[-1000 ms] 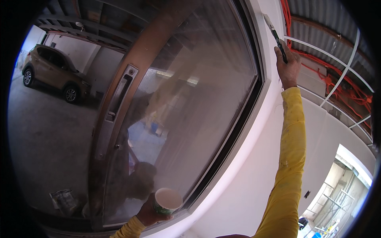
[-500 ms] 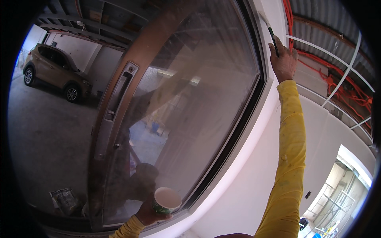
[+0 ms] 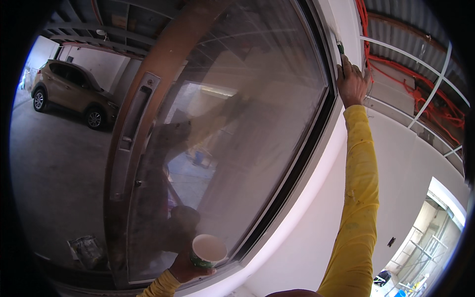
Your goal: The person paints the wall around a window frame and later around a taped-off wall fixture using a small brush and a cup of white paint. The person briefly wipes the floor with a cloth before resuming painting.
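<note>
plainly, the right hand is up beside the upper right edge of the glass door, its grip closed around the dark handle of a brush; the brush points up along the white wall to the right of the door, its bristles too small to make out well. low in front of the door, near its bottom edge, the left hand has its grip wrapped around a paper cup, mouth up and pale inside; how full it is, i cannot tell. a brown car stands left of the door, and red cables hang right of its top.
</note>
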